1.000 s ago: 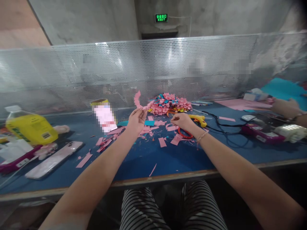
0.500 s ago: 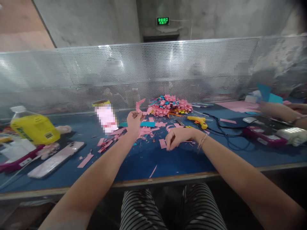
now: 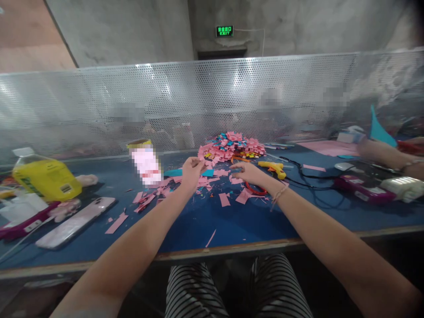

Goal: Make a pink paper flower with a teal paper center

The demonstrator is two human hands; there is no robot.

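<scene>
In front of the pile of cut paper, my left hand (image 3: 193, 173) is closed in a pinch on a pink paper strip (image 3: 202, 152). That strip blends into the pile's left side. My right hand (image 3: 249, 172) hovers with its fingers apart and nothing in them, over pink scraps. Just below it lie the red handles (image 3: 255, 190) of a tool, partly hidden by the hand and wrist. Pink, blue and yellow fringed pieces make up the paper pile (image 3: 232, 143). A blue paper strip (image 3: 208, 172) lies behind my left hand.
Right of the pile rests a yellow glue gun (image 3: 273, 168) with black cables. A phone (image 3: 76, 223), a bottle of yellow liquid (image 3: 46, 179) and a lit phone screen (image 3: 145, 165) are at left. At far right a co-worker's hand (image 3: 380, 152) is near blue paper (image 3: 380, 130).
My left hand has moved right, bringing the pink strip to the pile. My right hand has lifted away from the table front and opened, uncovering a pink scrap and the red handles.
</scene>
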